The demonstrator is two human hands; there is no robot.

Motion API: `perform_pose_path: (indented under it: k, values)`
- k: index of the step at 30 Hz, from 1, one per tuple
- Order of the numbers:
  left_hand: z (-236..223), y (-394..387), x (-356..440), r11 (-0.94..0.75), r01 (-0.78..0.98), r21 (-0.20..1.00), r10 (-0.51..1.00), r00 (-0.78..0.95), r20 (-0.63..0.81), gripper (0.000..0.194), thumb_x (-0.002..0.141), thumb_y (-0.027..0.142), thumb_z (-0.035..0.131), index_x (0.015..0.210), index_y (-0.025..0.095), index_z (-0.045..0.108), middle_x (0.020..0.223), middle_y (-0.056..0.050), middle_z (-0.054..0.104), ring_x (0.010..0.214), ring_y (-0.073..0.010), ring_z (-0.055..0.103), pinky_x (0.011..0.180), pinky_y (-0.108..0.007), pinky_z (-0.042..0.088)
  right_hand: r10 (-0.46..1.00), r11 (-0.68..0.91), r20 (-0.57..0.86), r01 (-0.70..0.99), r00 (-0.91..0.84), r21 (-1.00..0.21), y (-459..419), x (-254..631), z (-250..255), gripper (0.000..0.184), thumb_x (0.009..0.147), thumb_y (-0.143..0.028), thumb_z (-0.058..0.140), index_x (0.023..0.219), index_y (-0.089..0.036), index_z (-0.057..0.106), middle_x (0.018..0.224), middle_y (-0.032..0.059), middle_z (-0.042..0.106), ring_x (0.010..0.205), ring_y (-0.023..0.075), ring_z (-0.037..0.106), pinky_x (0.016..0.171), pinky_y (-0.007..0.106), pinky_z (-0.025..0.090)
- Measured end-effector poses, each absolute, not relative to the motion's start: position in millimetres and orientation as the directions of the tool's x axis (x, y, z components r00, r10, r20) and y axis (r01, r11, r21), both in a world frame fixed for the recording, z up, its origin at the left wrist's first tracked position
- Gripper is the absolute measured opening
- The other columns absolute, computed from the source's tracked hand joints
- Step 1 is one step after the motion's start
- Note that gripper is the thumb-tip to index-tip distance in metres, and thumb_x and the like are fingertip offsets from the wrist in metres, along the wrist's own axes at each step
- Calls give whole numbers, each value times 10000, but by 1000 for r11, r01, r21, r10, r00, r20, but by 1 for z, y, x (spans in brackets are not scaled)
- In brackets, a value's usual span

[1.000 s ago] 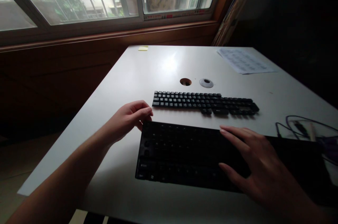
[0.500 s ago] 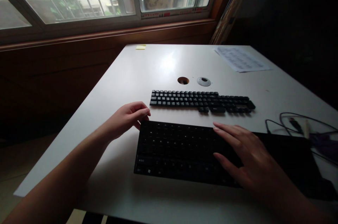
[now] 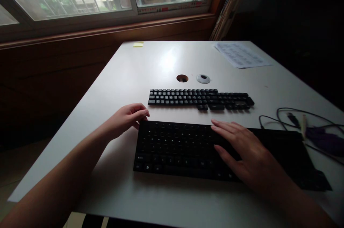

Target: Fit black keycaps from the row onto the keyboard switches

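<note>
A black keyboard lies across the near part of the desk. Keycaps sit on its two lowest rows at the left; the rows above look bare, with small pale dots. My right hand rests flat over its middle, fingers extended and thumb apart. At the keyboard's upper left corner is my left hand, its fingers curled and thumb against the index finger; anything between them is hidden. Just beyond, loose black keycaps stand in tight rows, laid out like a keyboard, with a gap at the right.
Coiled black cable and a dark purple item lie at the right. Printed sheets and a yellow sticky note are at the far edge. The white desk has a cable hole and a grey grommet.
The whole view has shifted slightly, so everything sits a little further left and higher. Both hands keep their places at the keyboard.
</note>
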State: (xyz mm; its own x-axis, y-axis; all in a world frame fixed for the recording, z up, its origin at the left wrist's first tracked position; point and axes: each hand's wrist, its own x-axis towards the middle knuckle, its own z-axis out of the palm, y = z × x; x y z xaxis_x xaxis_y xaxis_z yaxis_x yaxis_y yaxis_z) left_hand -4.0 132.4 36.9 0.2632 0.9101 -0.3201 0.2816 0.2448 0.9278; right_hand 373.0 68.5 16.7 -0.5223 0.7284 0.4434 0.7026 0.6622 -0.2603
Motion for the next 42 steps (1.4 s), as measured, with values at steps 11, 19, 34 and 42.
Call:
perform_pose_path:
  k: [11,19,34,42]
  values:
    - [28,132,-3,206,373,905,915,255,-314,299,907,472,646,942,178,687,848,-32,656,774,-160,622,668,-262,486,704,689,451,682,-548,-246,69,373,18,350,955,-186,614,1295,-263,646,1371,92,620,1274,298,574,1084,527,469]
    - [27,133,-4,206,379,902,912,259,-317,333,889,500,646,952,176,691,859,-42,667,781,-178,634,681,-280,502,704,692,451,673,-548,-262,68,372,20,349,937,-160,627,1265,-271,665,1332,91,632,1241,299,590,1050,529,485]
    - [28,133,-3,214,378,901,908,262,-326,323,897,491,652,961,177,698,870,-41,678,789,-175,635,689,-273,492,678,726,448,628,-583,-281,68,374,20,301,912,-121,647,1170,-262,710,1318,90,636,1218,291,592,1023,525,494]
    - [27,133,-3,201,381,902,908,272,-318,336,897,503,648,963,178,699,879,-43,683,800,-179,640,699,-280,494,686,721,439,625,-580,-300,70,374,18,293,913,-133,643,1169,-252,720,1273,82,677,1211,295,603,1012,522,514]
